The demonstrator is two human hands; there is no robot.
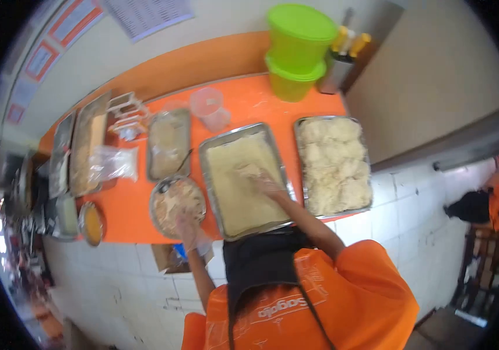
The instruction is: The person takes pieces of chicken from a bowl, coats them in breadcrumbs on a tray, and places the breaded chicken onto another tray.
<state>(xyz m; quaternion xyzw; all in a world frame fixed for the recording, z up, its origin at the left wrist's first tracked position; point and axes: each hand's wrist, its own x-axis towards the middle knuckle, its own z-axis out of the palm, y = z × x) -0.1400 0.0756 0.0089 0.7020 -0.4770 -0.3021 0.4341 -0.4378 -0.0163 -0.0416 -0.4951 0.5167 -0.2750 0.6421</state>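
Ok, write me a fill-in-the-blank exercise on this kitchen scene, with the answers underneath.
1. The smooth, flat tabletop is coloured ____.
2. Two lidded plastic tubs, both bright ____, are stacked one on the other.
3. The person's ____ hand is at the large rectangular metal tray of pale powder.
4. The other hand is at a round, silvery bowl, which stands on the person's ____ side of that tray.

Missing words: orange; green; right; left.
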